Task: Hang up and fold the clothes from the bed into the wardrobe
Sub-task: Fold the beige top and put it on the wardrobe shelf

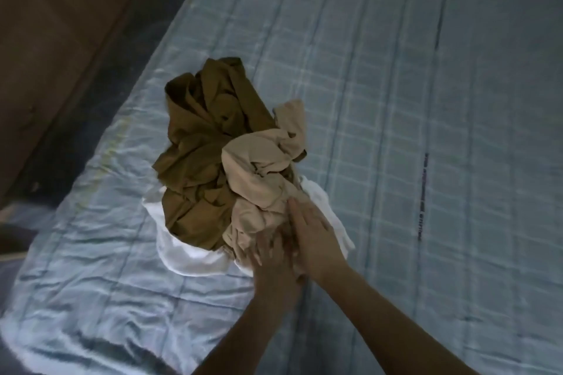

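Head view, looking down at the bed [426,100], whose pale blue checked quilt fills most of the frame. A single heap of clothes sits at centre frame, lying on the quilt near the bed's left edge. Three garments can be told apart: an olive-brown garment [204,143] forming the upper and left part of the heap, a beige garment [262,173] crumpled at its right and lower side, and a white garment [189,256] underneath, showing at the bottom left and again at the lower right. All are bunched and creased; I cannot tell what kind of garment each is.

My two hands meet at the lower edge of the heap, just below centre frame. My right hand [313,231] lies flat on the beige cloth, fingers straight and pointing up the frame, nothing pinched that I can see. My left hand [271,256] is beside it and partly under it, fingers spread into the folds; blur hides whether they close on cloth, so I cannot tell.

I judge that the hands are placed here to part the nearest garment from the heap, the beige one lying on top and closest to me. Nothing is folded or hung yet. The brown panel [45,39] at upper left stands beside the bed; whether it belongs to the wardrobe I cannot tell.
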The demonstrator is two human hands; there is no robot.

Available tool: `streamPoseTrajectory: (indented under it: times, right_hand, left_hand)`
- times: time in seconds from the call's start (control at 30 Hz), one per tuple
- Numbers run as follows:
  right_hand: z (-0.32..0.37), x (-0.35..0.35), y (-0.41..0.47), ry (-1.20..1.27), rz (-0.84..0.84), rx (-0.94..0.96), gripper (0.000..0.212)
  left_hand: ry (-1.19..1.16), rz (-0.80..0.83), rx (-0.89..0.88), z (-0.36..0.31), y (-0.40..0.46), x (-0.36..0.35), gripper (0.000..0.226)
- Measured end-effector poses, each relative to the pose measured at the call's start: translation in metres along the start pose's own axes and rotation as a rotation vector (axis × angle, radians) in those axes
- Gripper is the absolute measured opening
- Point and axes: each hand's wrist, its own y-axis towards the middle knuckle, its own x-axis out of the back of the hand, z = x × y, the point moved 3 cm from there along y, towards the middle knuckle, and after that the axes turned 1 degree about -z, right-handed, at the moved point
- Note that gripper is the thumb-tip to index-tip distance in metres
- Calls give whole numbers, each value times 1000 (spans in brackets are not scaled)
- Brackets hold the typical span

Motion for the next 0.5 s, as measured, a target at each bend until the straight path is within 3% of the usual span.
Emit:
streamPoseTrajectory:
  times: [0.13,0.23,0.3,0.37,0.43,0.5]
  right_hand:
    - [-9,-15,22,-80,165,-18,57]
    - [-5,10,30,171,-18,-129,30]
    - [-3,19,29,185,-9,-168,20]
    - [-5,21,20,179,123,-164,26]
    - [-13,24,5,42,228,-153,38]
    - [-19,35,-21,7,198,-158,44]
  left_hand:
    - [62,22,64,-7,11,-7,76]
    - [121,77,116,14,27,-3,61]
    - [96,91,11,25,29,6,49]
    - [-114,189,16,31,27,27,48]
    - [-356,278,78,30,15,56,29]
    - [-278,309,24,21,5,79,12]
